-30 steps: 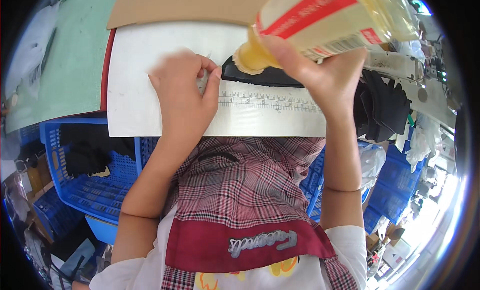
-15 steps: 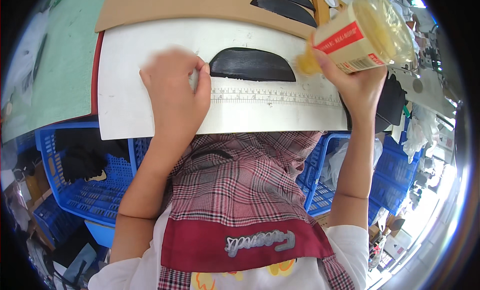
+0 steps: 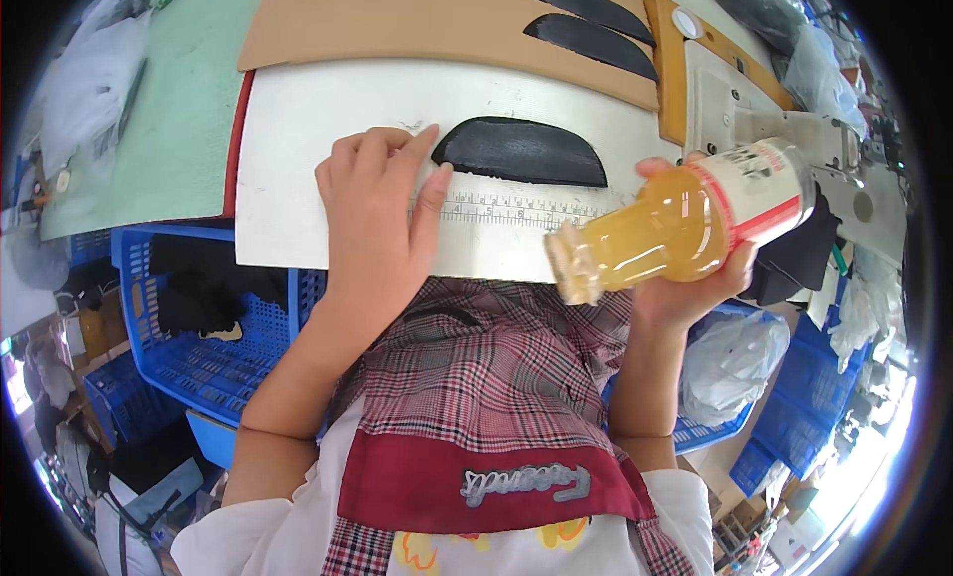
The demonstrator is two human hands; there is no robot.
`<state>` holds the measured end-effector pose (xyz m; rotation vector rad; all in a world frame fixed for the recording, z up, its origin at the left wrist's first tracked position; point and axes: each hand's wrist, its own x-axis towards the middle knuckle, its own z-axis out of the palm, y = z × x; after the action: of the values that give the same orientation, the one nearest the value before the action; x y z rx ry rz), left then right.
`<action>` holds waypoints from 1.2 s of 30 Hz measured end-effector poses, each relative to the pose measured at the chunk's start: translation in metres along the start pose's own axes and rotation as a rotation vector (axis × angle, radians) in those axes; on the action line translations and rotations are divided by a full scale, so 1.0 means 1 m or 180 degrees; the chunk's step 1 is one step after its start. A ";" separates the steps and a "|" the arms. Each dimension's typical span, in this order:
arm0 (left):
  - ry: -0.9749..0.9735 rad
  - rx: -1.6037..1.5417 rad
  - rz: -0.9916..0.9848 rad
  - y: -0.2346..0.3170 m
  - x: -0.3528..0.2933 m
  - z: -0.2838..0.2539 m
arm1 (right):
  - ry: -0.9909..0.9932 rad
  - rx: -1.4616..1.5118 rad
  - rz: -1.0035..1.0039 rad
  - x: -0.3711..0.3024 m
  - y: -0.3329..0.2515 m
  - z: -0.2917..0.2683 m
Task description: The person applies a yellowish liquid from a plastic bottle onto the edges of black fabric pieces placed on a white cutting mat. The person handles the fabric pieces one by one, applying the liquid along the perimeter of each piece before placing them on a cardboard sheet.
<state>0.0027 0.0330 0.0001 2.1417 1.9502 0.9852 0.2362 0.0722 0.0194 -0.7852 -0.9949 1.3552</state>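
Observation:
A black half-oval piece (image 3: 521, 151) lies flat on the white board, its straight edge toward me, just above the printed ruler scale (image 3: 506, 211). At its left end is my left hand (image 3: 382, 199), with thumb and index finger apart on either side of the tip; whether they touch it is hard to tell. My right hand (image 3: 685, 288) grips a clear bottle (image 3: 685, 224) of yellow liquid with a red and cream label. The bottle is tilted, its neck pointing left and down over the board's front edge, apart from the black piece.
Behind the white board (image 3: 298, 179) lies a tan sheet (image 3: 397, 25) with several similar black pieces (image 3: 591, 45). A wooden strip (image 3: 673, 80) and a machine bed (image 3: 720, 105) stand at the right. Blue baskets (image 3: 208, 373) sit below on both sides, and a green surface (image 3: 189, 100) is at the left.
The bottle has swung from neck-down beside the piece's right end to nearly lying, nearer me. My left thumb and index finger have parted from their pinch at the piece's tip.

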 end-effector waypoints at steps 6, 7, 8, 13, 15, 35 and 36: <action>-0.0013 0.0291 0.0045 -0.001 -0.003 -0.005 | -0.0118 0.0093 0.0236 -0.011 0.026 0.002; -0.0014 0.0265 0.0036 -0.001 -0.003 -0.006 | -0.0132 0.0142 0.0243 -0.011 0.026 0.002; -0.0011 0.0246 0.0021 -0.001 -0.004 -0.007 | -0.0155 0.0195 0.0253 -0.011 0.027 0.002; 0.0037 0.0155 0.0047 0.003 0.001 -0.009 | -0.0168 0.0245 0.0245 -0.010 0.028 0.005; 0.0106 0.0037 0.0067 0.003 0.003 -0.008 | -0.0197 0.0255 0.0280 -0.010 0.029 0.005; -0.0655 -0.0916 -0.0937 -0.006 0.037 -0.028 | -0.0203 0.0701 0.0361 -0.010 0.027 0.008; -0.0766 -0.1107 -0.0952 -0.002 0.042 -0.032 | -0.0224 0.0705 0.0378 -0.011 0.027 0.007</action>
<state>-0.0158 0.0604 0.0410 1.6411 1.7638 0.8868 0.2196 0.0631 -0.0032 -0.6409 -0.8450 1.5746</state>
